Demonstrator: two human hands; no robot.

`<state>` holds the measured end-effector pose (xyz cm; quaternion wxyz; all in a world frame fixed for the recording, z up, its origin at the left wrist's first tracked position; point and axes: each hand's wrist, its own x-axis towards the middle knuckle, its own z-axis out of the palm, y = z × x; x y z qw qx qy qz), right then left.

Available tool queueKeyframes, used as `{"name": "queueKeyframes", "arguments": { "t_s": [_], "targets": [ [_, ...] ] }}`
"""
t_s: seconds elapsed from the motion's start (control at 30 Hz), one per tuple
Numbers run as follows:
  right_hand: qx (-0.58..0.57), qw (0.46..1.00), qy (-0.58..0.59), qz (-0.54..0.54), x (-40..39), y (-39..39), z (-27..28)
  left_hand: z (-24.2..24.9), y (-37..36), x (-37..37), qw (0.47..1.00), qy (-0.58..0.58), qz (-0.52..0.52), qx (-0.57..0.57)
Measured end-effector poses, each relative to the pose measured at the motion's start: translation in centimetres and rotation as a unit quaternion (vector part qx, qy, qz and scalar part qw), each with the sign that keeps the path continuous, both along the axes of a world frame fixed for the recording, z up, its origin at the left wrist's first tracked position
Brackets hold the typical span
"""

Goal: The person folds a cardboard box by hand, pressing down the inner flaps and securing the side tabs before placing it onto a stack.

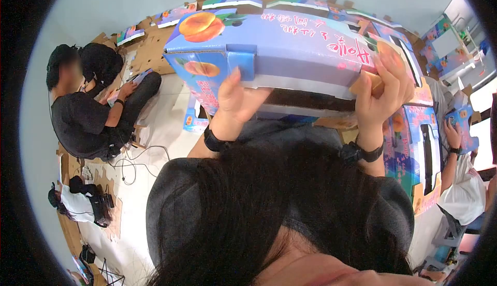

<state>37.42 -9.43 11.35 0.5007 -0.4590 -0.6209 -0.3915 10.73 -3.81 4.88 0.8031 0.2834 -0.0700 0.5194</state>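
Note:
A blue and lilac cardboard fruit box (pixel 305 53) with printed peaches and pink lettering is held up in front of me, tilted, with a dark opening along its lower side. My left hand (pixel 238 99) grips its near left corner, the thumb pressed on a blue side tab (pixel 241 64); the other fingers are mostly hidden. At the right end, my right hand (pixel 385 86) is closed on the edge, fingers bent over a small brown cardboard flap (pixel 366 82). Dark bands circle both wrists.
More printed boxes (pixel 409 156) stand close on my right, and others line the back wall. A person in black (pixel 85 115) sits at left with a cardboard piece; cables (pixel 135 164) lie on the floor nearby. Another person's hand (pixel 453 133) holds a blue carton piece at right.

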Motion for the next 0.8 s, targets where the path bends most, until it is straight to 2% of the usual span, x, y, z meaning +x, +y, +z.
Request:
{"name": "queueKeyframes", "arguments": {
  "t_s": [0.2, 0.3, 0.4, 0.6, 0.8],
  "targets": [
    [0.006, 1.0, 0.019, -0.002, 0.0, -0.4, -0.7, -0.2, -0.1, 0.0, 1.0, -0.007, -0.014, 0.009],
    [-0.001, 1.0, 0.015, -0.013, 0.1, -0.6, -0.7, 0.0, -0.3, -0.3, 0.992, 0.111, 0.055, 0.011],
    [0.003, 1.0, 0.016, 0.003, 0.2, -0.5, -0.8, -0.6, -0.1, -0.3, 1.0, 0.017, 0.008, 0.004],
    [0.003, 1.0, 0.004, -0.009, 0.0, -0.4, -0.8, -1.3, 0.0, -0.5, 0.998, 0.043, 0.052, -0.005],
    [0.023, 1.0, -0.002, -0.006, -0.7, -1.4, -1.4, -2.0, 0.0, -0.6, 0.998, -0.002, 0.027, 0.063]
  ]
}}
